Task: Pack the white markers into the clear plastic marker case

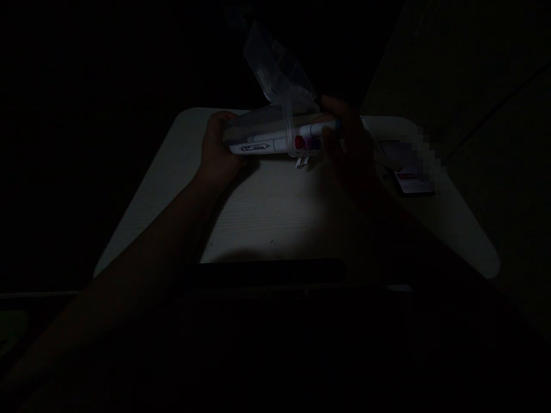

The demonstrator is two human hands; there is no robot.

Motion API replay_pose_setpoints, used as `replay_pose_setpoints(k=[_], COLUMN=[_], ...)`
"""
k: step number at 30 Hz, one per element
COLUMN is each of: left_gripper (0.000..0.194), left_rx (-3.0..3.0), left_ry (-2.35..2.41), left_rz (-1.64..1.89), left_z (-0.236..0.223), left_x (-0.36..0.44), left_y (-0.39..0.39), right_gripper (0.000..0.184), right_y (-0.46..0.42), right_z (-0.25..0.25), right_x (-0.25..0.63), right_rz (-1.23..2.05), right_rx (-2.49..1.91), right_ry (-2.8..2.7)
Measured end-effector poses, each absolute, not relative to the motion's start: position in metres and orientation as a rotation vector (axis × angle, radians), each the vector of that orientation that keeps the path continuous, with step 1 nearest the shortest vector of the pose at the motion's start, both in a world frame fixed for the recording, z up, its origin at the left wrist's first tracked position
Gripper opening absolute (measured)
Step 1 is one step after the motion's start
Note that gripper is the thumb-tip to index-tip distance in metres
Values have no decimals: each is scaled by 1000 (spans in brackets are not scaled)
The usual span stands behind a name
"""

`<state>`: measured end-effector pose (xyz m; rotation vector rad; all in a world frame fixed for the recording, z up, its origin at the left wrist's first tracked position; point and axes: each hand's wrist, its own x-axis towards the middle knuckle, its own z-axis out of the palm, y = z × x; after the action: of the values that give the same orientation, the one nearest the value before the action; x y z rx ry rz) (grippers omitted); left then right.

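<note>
A clear plastic case (258, 121) lies on its side above the table, its lid (279, 63) swung up and back. My left hand (217, 146) is wrapped round the closed end of the case. White markers (258, 147) lie inside, with red and purple ends (303, 142) showing at the mouth. One white marker with a blue end (323, 127) sticks out of the opening. My right hand (350, 140) is closed on that blue end, thumb and fingers on either side. Deep shadow hides part of the right hand.
Below the case is a white wood-grain table (267, 212) with rounded corners. A phone (411, 172) with a lit screen lies at the right, partly blurred out. A dark bar (275, 271) runs along the near edge. The surroundings are very dark.
</note>
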<state>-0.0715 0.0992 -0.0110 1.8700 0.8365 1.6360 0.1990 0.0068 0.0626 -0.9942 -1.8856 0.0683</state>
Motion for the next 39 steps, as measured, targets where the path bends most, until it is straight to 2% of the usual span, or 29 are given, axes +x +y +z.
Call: replay_pose_setpoints(k=[5,9,19,24,30,35,39], left_gripper=[82,72,79,78,82,82,79], left_rx=[1900,1875,1850,1831,1825,1884,1865], left_ry=[784,803,812,847,824,830,872], left_rz=[1646,1647,1640,1626,1629,1634,1641], left_z=[-15,-15,-13,-10,-8,-12,-13], left_x=[-74,-76,-75,-75,-73,-74,-75], left_y=[105,105,104,100,99,102,103], right_gripper=[48,44,39,36,35,45,46], right_y=[12,14,18,13,13,23,21], right_z=[60,59,52,58,56,47,48], right_x=[202,202,199,197,198,201,201], right_rz=[-41,-39,-88,-69,-108,-136,-137], right_rx=[-1040,-1036,-1051,-1236,-1169,-911,-1019], right_ry=[-1925,-1928,-1888,-1941,-1945,-1909,-1942])
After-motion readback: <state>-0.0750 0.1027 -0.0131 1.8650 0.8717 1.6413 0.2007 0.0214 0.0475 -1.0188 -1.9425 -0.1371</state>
